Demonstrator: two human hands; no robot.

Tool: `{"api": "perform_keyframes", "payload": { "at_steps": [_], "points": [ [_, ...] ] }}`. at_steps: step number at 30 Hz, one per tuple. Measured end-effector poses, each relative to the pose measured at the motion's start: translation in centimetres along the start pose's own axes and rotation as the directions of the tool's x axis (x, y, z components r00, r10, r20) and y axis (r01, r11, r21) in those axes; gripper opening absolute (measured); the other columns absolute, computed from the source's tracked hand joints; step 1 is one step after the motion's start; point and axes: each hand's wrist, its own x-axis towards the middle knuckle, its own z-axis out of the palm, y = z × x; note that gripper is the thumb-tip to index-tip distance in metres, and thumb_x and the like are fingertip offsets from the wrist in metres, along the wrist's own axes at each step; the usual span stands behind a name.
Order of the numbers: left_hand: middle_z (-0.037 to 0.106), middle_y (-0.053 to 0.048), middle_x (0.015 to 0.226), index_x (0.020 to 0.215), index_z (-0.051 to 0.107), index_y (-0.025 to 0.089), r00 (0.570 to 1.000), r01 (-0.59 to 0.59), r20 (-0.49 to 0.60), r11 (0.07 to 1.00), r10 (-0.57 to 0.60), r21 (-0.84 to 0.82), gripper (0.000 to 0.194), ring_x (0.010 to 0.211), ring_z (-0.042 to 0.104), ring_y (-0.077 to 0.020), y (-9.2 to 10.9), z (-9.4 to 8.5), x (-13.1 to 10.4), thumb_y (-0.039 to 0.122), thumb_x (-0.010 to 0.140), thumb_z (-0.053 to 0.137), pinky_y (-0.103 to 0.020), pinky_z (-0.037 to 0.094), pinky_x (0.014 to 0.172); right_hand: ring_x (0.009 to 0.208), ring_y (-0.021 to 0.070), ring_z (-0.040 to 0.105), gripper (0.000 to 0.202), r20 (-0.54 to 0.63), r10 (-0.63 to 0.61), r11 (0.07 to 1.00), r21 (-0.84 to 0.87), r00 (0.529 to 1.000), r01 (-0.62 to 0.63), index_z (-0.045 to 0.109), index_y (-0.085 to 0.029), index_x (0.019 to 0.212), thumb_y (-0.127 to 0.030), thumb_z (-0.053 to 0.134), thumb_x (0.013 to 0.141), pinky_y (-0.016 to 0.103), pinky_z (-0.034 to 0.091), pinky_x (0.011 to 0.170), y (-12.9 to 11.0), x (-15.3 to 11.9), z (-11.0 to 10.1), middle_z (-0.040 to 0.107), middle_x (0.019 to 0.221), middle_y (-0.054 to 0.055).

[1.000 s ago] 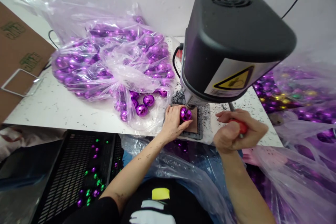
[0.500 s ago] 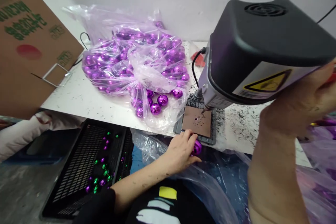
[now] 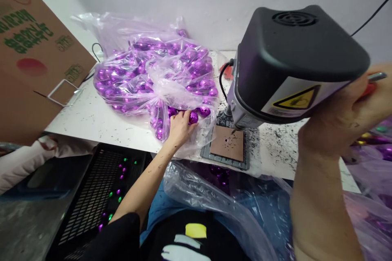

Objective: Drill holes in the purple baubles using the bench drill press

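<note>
Left hand [image 3: 180, 129] palm-down, right hand [image 3: 357, 104] curled

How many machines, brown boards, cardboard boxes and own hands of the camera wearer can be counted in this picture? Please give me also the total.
Machine: 1
Board: 1
Box: 1
Left hand and right hand: 2
Total: 5

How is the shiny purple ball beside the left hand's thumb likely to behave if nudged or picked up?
The purple ball would probably roll when nudged, since it looks round. Its glossy, mirror-like surface may feel somewhat slippery to the left hand. The crumpled clear bag around it might stop it from rolling far.
</note>
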Motion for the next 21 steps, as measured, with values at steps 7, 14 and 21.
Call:
{"api": "perform_keyframes", "payload": {
  "at_steps": [7,14,21],
  "points": [
    [0.060,-0.008,0.126,0.137,0.047,0.028,0.956,0.144,0.271,0.616,0.117,-0.775,0.051,0.109,0.062,-0.0213,3.4,-2.5,-4.9,0.036,0.089,0.064,-0.032,0.053,0.089,0.079,0.0035,0.052,0.059,0.126,0.047,0.999,0.007,0.991,-0.048,0.046,-0.012,0.070,-0.070,0.043,0.079,0.024,0.032,0.071,0.9,0.8,0.3,0.034,0.064,-0.005],
    [0.065,-0.006,0.113,0.126,0.050,0.022,0.961,0.177,0.275,0.676,0.039,-0.715,0.051,0.100,0.065,-0.0209,6.1,1.0,-5.7,0.044,0.084,0.070,-0.033,0.054,0.084,0.070,0.0002,0.041,0.059,0.106,0.021,0.999,-0.039,0.994,-0.017,0.040,-0.011,0.069,-0.069,0.039,0.083,0.020,0.028,0.067,0.8,1.0,0.8,0.031,0.063,-0.005],
    [0.065,-0.007,0.114,0.119,0.054,0.021,0.992,-0.095,0.020,0.841,0.125,-0.533,0.047,0.106,0.062,-0.0239,8.4,4.4,-4.5,0.036,0.080,0.077,-0.039,0.049,0.094,0.063,-0.0011,0.027,0.062,0.119,0.048,0.999,-0.017,0.992,-0.046,0.035,-0.013,0.070,-0.074,0.039,0.079,0.018,0.022,0.062,0.8,1.0,0.6,0.027,0.062,-0.005]
  ]
}}
